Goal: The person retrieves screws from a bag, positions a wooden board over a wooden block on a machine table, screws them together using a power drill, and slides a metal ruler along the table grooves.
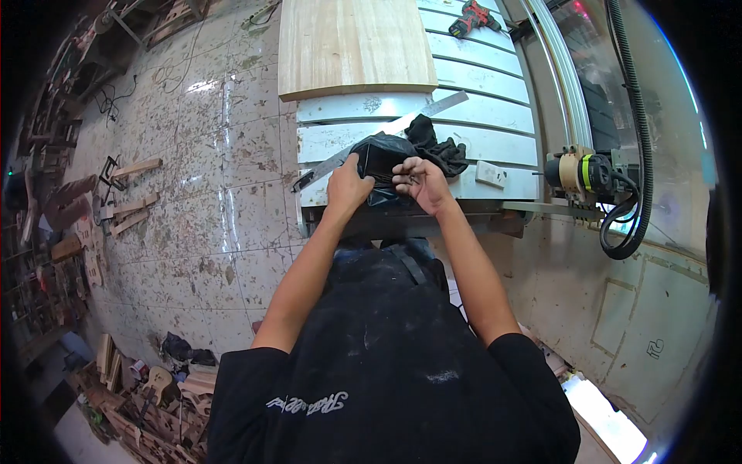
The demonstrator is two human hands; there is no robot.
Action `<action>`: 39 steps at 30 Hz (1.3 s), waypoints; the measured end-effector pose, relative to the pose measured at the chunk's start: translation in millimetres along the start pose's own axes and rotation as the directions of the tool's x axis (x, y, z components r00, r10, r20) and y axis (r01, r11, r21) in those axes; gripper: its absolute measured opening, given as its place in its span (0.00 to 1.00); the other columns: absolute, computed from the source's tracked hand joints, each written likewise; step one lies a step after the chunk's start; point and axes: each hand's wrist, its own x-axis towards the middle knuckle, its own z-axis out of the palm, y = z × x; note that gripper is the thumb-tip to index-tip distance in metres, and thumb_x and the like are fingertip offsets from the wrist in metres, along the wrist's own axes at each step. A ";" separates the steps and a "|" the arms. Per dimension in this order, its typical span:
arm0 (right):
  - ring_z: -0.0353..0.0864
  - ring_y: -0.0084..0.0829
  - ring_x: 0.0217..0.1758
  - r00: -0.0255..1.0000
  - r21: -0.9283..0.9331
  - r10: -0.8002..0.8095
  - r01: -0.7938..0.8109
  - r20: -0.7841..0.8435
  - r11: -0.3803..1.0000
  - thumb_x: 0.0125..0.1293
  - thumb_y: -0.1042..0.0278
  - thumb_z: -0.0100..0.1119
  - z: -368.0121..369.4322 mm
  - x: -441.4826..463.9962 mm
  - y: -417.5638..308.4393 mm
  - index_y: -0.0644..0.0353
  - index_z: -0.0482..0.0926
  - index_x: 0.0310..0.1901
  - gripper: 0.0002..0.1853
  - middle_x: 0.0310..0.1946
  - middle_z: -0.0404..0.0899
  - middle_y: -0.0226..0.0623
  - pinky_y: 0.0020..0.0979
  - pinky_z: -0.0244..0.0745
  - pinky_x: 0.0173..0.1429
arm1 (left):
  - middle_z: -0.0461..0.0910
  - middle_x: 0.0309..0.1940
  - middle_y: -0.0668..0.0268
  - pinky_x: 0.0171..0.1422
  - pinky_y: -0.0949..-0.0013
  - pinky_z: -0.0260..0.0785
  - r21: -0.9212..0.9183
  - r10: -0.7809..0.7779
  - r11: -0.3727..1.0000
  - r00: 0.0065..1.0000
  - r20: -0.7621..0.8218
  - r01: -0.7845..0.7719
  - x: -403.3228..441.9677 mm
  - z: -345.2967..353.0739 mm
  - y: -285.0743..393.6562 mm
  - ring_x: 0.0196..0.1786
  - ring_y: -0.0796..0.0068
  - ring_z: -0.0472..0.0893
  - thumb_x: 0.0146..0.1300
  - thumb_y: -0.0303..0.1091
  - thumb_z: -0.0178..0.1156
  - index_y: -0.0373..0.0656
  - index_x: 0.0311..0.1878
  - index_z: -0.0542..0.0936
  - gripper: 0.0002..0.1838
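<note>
Left hand (349,189): gripping rim of black bag (386,142), glossy crumpled plastic, near edge of white slatted table (483,76) | Right hand (423,185): palm up, fingers half-curled, contents unclear | Around bag: limp black cloth (447,157), straight metal ruler (446,104), pale block (490,175) | Beyond: thick grained board (355,46), red-black drill (474,18)

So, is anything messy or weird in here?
Yes: the tiled floor left of the table has dark flecks and blotches, so looks dirty. The metal strip lies slantwise across the table's straight slats. Nothing looks clearly broken.
</note>
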 end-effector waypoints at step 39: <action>0.85 0.54 0.46 0.841 -0.952 -0.504 0.042 0.196 -0.302 0.62 0.61 0.66 24.2 17.3 19.5 0.63 0.84 0.39 0.13 0.39 0.84 0.52 0.51 0.80 0.49 | 0.83 0.40 0.38 0.55 0.45 0.74 0.031 -0.028 0.999 1.000 0.009 0.027 -7.0 -4.3 15.6 0.48 0.36 0.82 0.50 0.38 0.66 0.37 0.52 0.77 0.25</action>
